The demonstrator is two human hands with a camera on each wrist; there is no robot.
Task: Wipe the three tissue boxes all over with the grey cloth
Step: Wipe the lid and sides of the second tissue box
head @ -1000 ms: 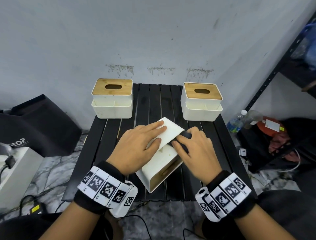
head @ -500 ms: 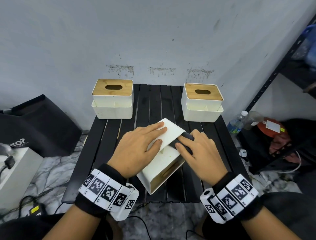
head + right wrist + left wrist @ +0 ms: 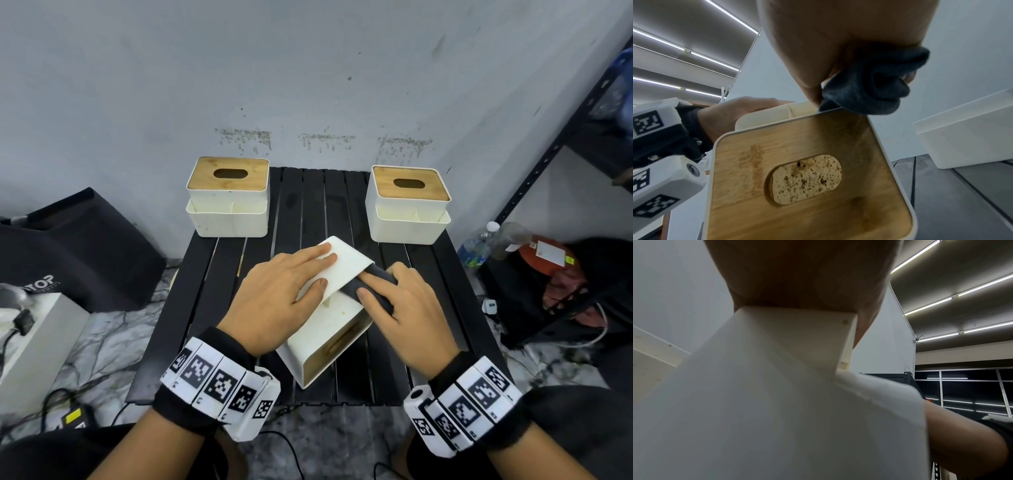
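A white tissue box lies tipped on its side in the middle of the black slatted table, its wooden lid facing me. My left hand rests flat on its upper face with straight fingers. My right hand holds the dark grey cloth and presses it against the box's upper right edge; the cloth is bunched under the fingers in the right wrist view. The left wrist view shows the box's white wall close up. Two more white tissue boxes stand upright at the back left and back right.
A black metal shelf frame stands to the right, with a plastic water bottle and an orange object on the floor beside the table. A black bag and a white box are on the left.
My right hand has slid the cloth a little toward me along the box's right edge. The left hand and the box have stayed put.
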